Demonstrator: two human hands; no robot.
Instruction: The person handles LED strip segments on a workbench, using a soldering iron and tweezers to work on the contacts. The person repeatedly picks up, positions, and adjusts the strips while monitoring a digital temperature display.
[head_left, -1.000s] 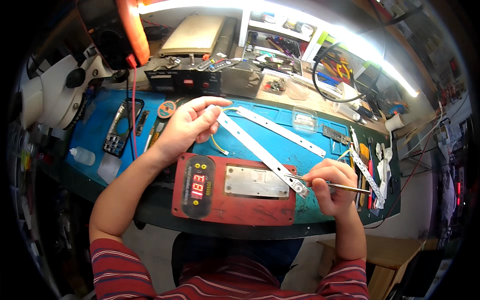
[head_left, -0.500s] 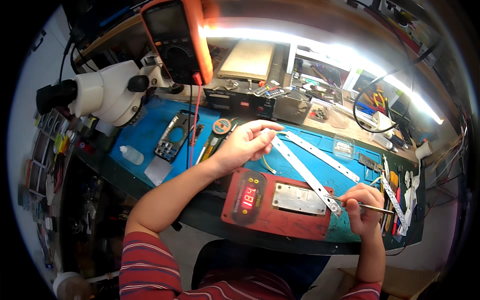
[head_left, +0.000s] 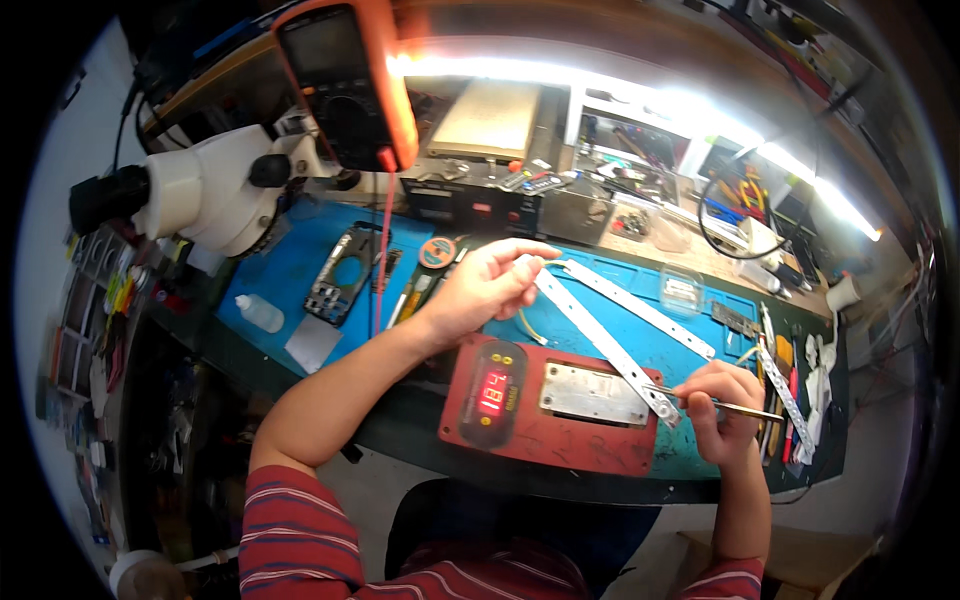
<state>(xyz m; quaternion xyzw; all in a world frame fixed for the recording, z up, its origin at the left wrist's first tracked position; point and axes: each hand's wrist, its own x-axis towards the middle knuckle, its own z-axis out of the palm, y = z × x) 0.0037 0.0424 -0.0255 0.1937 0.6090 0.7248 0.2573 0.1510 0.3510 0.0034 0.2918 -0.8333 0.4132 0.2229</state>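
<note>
**A white strip [head_left: 600,335] in the left hand [head_left: 490,290], metal tweezers [head_left: 748,411] in the right hand [head_left: 722,405]**

Seen from above, a person in a red striped shirt [head_left: 300,520] works at a dark surface [head_left: 385,430]. The left hand has thumb and fingers pinched together on the upper end of the white strip, which slants down to the right. The right hand is closed around the tweezers, their tips at the strip's lower end. In this view the strip crosses the right side of a red box [head_left: 575,448] with a metal plate [head_left: 590,393] and a display [head_left: 493,390] of lit red digits; whether it touches the box is hard to tell.

A second strip [head_left: 640,312] lies beyond on a blue mat [head_left: 620,282], and a thin yellow wire [head_left: 530,328] hangs near the left hand. Farther left are a small bottle [head_left: 260,313], a phone frame [head_left: 333,290] and a white microscope [head_left: 205,190]. An orange multimeter [head_left: 404,125] stands behind them. At the right, a third strip [head_left: 788,402] lies beside pen-like tools [head_left: 785,352].
</note>
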